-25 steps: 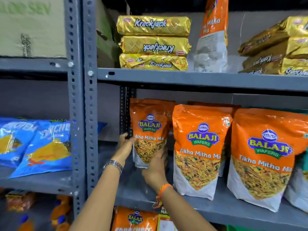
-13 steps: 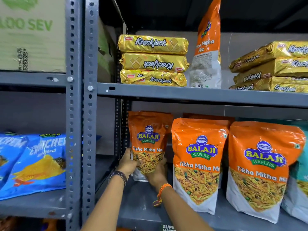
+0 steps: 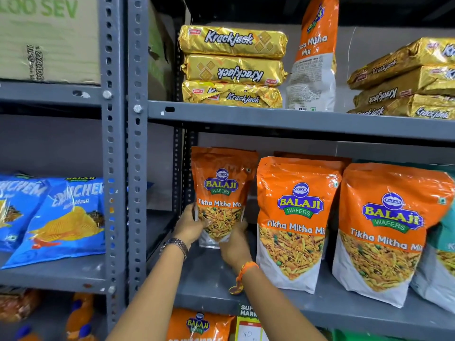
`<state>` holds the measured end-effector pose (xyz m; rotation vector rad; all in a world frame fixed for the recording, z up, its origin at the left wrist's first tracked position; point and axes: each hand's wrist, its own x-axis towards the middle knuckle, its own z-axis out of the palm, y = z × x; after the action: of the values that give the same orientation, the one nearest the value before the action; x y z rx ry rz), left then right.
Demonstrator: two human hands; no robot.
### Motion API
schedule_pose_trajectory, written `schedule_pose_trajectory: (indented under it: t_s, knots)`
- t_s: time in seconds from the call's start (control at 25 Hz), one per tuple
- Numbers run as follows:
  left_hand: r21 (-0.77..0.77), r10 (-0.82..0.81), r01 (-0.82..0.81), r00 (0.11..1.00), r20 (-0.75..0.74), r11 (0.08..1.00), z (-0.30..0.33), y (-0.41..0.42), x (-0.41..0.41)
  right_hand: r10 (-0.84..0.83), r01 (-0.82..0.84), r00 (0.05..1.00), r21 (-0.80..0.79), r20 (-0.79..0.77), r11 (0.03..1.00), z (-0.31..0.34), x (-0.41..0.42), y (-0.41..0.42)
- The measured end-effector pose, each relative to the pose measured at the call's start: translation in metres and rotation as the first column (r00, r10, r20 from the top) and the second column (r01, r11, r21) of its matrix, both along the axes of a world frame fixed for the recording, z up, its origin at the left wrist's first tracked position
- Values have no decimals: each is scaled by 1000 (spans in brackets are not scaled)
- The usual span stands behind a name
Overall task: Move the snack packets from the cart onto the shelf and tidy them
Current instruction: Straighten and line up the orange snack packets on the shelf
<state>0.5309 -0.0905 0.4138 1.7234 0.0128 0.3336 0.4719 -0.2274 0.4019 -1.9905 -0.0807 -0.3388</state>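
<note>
An orange Balaji Tikha Mitha Mix packet (image 3: 221,190) stands upright at the back left of the grey middle shelf (image 3: 320,308). My left hand (image 3: 189,226) grips its lower left edge and my right hand (image 3: 235,244) holds its lower right corner. Two larger packets of the same kind, one (image 3: 294,217) in the middle and one (image 3: 386,230) to the right, stand nearer the shelf's front edge. More orange packets show behind them. The cart is out of view.
Gold Krackjack packs (image 3: 234,67) are stacked on the upper shelf, beside an upright orange packet (image 3: 314,57) and more Krackjack packs (image 3: 406,80). Blue chip bags (image 3: 61,217) lie on the left rack past the steel uprights (image 3: 125,168). A teal packet (image 3: 443,254) stands at far right.
My view has moved closer and tilted up a little. Both hands stay on the small orange packet, now gripping lower down, and it stands straighter at the back of the shelf.
</note>
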Motion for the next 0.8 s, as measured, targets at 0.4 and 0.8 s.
schedule_pose_trajectory:
  t_s: [0.4,0.8]
  knots:
    - [159,-392,387,920,1,908,-16,-70,-93,-506,457,777,218,375,862,-23,-120,-105]
    - [334,-300,249,948,110,909,-25,-120,-98,-153,148,978,41,142,988,-32,-87,-168]
